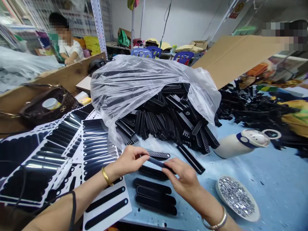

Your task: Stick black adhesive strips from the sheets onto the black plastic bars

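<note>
My left hand pinches the left end of a thin dark strip, and my right hand pinches its right end. The strip is stretched between them above the blue table. Just beyond it lies a patterned strip. Below my hands are several black rounded strips, lying in a small group. To the left, under my left forearm, a white sheet carries black strips. A torn clear plastic bag full of black strips stands beyond my hands.
A bowl of small shiny pieces and a white bottle stand on the right. A brown bag is at the left. Black scraps and a cardboard flap lie at the back right. A person sits at the back left.
</note>
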The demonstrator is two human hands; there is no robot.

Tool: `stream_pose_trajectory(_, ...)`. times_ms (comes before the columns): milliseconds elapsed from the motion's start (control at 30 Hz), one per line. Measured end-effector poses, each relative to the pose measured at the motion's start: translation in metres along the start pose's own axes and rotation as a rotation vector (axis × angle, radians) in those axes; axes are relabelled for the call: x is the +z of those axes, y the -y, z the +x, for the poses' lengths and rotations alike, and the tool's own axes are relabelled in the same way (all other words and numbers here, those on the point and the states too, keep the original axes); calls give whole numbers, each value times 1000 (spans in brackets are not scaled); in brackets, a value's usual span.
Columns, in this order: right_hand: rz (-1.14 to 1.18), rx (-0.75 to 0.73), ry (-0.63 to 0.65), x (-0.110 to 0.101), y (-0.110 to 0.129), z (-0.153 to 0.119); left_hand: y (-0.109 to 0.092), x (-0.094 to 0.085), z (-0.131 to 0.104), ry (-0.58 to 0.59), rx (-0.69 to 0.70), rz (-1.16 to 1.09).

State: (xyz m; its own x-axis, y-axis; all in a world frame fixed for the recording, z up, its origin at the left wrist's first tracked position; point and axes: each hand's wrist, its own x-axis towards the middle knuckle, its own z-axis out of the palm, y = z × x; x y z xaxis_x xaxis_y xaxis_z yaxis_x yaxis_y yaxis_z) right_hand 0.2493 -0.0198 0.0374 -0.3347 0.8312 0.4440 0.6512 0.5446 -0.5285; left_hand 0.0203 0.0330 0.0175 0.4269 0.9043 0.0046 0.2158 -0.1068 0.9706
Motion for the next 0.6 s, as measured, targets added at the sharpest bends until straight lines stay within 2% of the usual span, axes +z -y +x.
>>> stream_pose_trajectory(67, -2, 104, -60, -9, -9, -3, 5, 0, -1, -139, 214, 236)
stream_pose_trajectory(100, 17, 163, -70, -11, -13, -5, 7, 1, -2, -143, 303, 321)
stream_pose_trajectory(167, 85, 262, -50, -10, -18, -11, 11, 4, -7, -14, 430, 429)
stream_pose_trajectory(233, 147, 330, 0, -1, -17, -20, 14, 10, -12, 140, 482, 494)
stream_pose_trajectory(300, 179, 392, 66, 11, -13, -29, 17, 14, -16, 222, 457, 510)
stream_pose_trajectory(367, 188, 434, 111, 17, -8, -38, 20, 15, -18, 216, 403, 485)
stream_pose_trajectory(433, 171, 434, 84, 16, -9, -42, 24, 13, -15, 103, 368, 499)
stream_pose_trajectory(533, 99, 392, -35, 7, -23, -37, 32, 10, 0, -81, 306, 665)
stream_pose_trajectory(600, 47, 349, -93, 5, -37, -26, 38, 9, 12, -57, 243, 780)
